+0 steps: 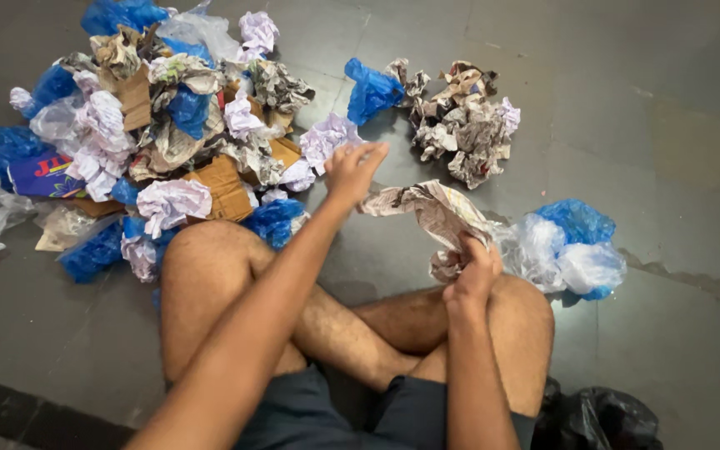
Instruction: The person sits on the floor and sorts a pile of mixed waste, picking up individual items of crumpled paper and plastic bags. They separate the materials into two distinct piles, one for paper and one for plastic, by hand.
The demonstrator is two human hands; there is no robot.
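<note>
Floor (693, 108) dark grey, tiled, seen from above past crossed bare legs. Big mixed heap (160, 133) at upper left: crumpled white paper, blue plastic bags, torn cardboard, clear film. Smaller pile of crumpled newsprint (460, 125) at upper centre, one blue bag (372, 90) touching its left edge. Cluster of blue and clear bags (568, 246) at right, just beside the knee. Black bag (597, 421) at lower right corner, behind the thigh. Crumpled newspaper sheet (431, 212) held up between the two hands, over the floor ahead of the shins. Right hand (472, 271) closed around its lower end. Left hand (352, 171) at its upper left edge, fingers loosely spread, grip not clear.
</note>
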